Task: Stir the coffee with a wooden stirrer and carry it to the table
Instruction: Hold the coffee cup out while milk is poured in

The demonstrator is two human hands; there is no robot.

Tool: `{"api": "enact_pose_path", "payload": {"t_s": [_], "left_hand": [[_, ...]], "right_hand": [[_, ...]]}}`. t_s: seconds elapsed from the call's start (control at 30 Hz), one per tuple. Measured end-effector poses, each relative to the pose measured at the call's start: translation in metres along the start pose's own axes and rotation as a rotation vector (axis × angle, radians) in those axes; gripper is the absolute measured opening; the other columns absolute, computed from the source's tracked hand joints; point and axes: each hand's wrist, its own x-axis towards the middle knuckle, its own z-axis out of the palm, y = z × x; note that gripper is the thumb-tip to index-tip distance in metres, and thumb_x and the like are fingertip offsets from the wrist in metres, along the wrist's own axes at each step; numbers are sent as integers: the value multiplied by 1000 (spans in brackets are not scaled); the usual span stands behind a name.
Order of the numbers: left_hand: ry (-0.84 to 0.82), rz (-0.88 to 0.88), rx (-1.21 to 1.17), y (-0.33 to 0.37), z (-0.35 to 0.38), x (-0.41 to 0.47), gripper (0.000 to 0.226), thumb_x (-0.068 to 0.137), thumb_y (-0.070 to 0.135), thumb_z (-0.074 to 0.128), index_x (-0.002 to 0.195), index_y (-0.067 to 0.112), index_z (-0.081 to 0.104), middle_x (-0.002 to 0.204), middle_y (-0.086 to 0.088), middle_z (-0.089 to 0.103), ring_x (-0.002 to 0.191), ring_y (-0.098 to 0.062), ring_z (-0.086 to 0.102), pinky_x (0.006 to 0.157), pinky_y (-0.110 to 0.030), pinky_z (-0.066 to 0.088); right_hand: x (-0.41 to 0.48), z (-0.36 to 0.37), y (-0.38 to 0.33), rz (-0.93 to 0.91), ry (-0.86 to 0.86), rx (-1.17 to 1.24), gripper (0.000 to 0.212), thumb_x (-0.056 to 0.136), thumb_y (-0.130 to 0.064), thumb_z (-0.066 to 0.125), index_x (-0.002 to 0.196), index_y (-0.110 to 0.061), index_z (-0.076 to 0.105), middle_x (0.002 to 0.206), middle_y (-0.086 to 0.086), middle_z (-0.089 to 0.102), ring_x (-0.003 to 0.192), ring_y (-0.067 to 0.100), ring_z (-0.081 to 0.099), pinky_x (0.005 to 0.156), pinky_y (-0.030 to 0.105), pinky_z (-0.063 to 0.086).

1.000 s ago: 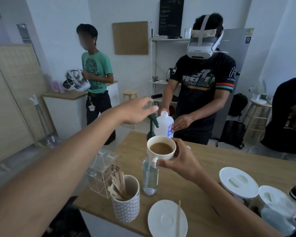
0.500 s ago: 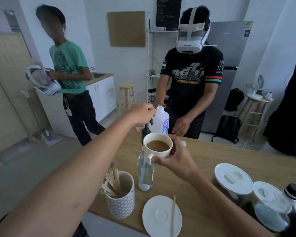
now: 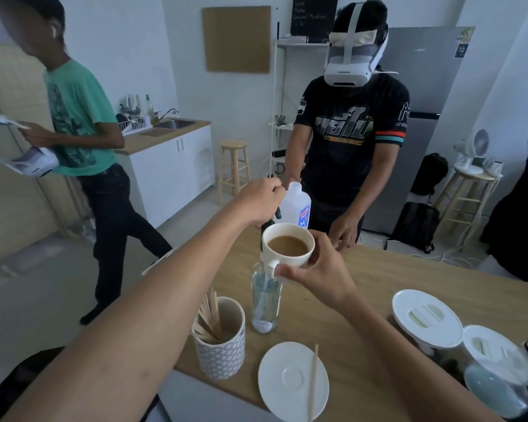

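Observation:
My right hand holds a white cup of milky coffee by its handle, raised above the wooden table. My left hand reaches forward past the cup, its fingers closed around the dark green spray head of a clear glass bottle; the cup hides the bottle's neck. A wooden stirrer lies across a white saucer at the near table edge. Several more stirrers stand in a patterned holder at the left.
A person in a headset stands across the table beside a white plastic bottle. White lidded jars sit at the right. Another person in a green shirt walks on the left. A wooden stool stands behind.
My left hand went from open and reaching to closed on the bottle's green top. The cup stayed raised in my right hand. The person in green walked leftward and nearer.

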Motion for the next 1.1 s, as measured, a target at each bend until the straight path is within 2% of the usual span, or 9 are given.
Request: {"api": "enact_pose_path", "payload": {"t_s": [0.1, 0.17, 0.23, 0.33, 0.47, 0.73, 0.9, 1.03, 1.1], "left_hand": [[24, 7, 1, -1, 0, 0, 28, 98, 18, 33, 89, 0, 52, 92, -24, 69, 64, -32, 56, 72, -54, 58], [32, 6, 8, -1, 1, 0, 29, 97, 16, 33, 93, -5, 53, 95, -27, 68, 67, -33, 56, 77, -54, 56], [35, 16, 16, -1, 2, 0, 30, 97, 16, 33, 93, -5, 54, 96, -27, 67, 78, -38, 62, 78, -49, 55], [42, 29, 67, -2, 4, 1, 31, 98, 14, 32, 93, -5, 56, 98, -25, 67, 93, -39, 61, 76, -41, 46], [46, 56, 79, -5, 4, 1, 32, 98, 13, 31, 94, -8, 56, 98, -26, 66, 93, -39, 61, 78, -42, 47], [68, 62, 124, -5, 6, 1, 33, 99, 12, 31, 96, -6, 58, 98, -23, 67, 93, -38, 61, 77, -40, 45], [76, 69, 143, -3, 5, 0, 32, 99, 13, 32, 97, -5, 59, 100, -21, 69, 95, -37, 61, 77, -37, 43], [68, 25, 151, -2, 6, 4, 34, 100, 21, 33, 100, -2, 57, 100, -19, 69, 96, -36, 61, 72, -37, 41], [68, -1, 100, 0, 6, 7, 37, 101, 30, 33, 99, 0, 55, 99, -19, 70, 94, -36, 63, 78, -38, 47]], "right_hand": [[2, 2, 0, 7, 1, 0, 87, 43, -54, 91, 119, -33, 53, 100, -24, 72, 93, -3, 69, 87, 35, 58], [2, 4, 0, 5, -7, -3, 85, 44, -54, 91, 117, -35, 52, 100, -29, 70, 92, -5, 68, 85, 32, 58], [2, 4, -2, 0, -15, 6, 84, 45, -52, 91, 116, -35, 51, 100, -35, 66, 92, -6, 67, 83, 28, 57], [1, 5, -3, -11, -16, 13, 81, 46, -51, 91, 115, -36, 52, 101, -34, 66, 93, -5, 67, 81, 25, 56], [2, 5, -4, -32, -14, 16, 73, 47, -51, 91, 108, -44, 51, 102, -31, 67, 93, -4, 67, 79, 21, 56], [4, 7, -4, -34, -29, 46, 76, 47, -51, 92, 110, -45, 50, 104, -29, 68, 95, -3, 68, 80, 22, 56], [4, 6, -6, -41, -41, 48, 75, 48, -50, 92, 109, -46, 49, 102, -31, 68, 94, -4, 68, 75, 14, 54], [3, 5, -8, -43, -35, 33, 77, 47, -51, 91, 111, -44, 49, 103, -19, 70, 94, -3, 67, 76, 18, 55], [3, 4, -7, -46, -31, 26, 76, 47, -52, 91, 109, -45, 49, 105, -17, 70, 94, -2, 68, 79, 21, 56]]}}
